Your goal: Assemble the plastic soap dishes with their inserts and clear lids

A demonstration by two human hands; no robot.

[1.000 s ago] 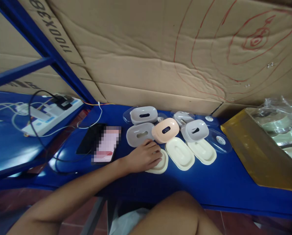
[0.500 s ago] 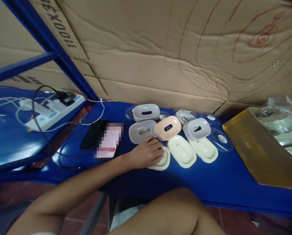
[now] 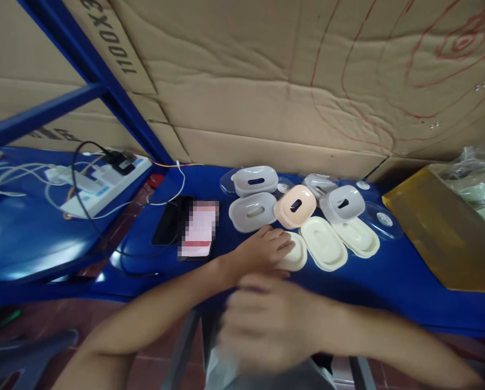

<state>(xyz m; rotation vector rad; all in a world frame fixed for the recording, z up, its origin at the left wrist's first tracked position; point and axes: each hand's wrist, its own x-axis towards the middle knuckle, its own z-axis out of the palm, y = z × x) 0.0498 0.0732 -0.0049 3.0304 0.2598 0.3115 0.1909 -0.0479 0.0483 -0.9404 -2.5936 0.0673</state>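
My left hand point(image 3: 262, 250) lies over the left end of a cream oval tray point(image 3: 298, 253), fingers loosely spread on its top. In front of it hangs my right hand point(image 3: 272, 322), low over the table edge and smeared by motion; its fingers look curled, but I cannot tell whether anything is in them. Two more cream trays, a middle one point(image 3: 324, 244) and a right one point(image 3: 361, 238), lie beside the first. Behind them stand oval slotted dishes: a peach one point(image 3: 283, 212), a front grey one point(image 3: 242, 212), a back grey one point(image 3: 246, 187) and a right grey one point(image 3: 358, 197).
Clear plastic covers point(image 3: 382, 221) with round stickers lie around the dishes. A phone point(image 3: 199, 227) rests left of them on the blue table point(image 3: 388, 292). At the right stands a box point(image 3: 441, 233) of bagged parts; a power strip point(image 3: 108, 189) with cables is at the left.
My right hand has come into view from the right, over the front of the table. My left hand stays at the cream tray. The view has shifted, so the table items appear further right.
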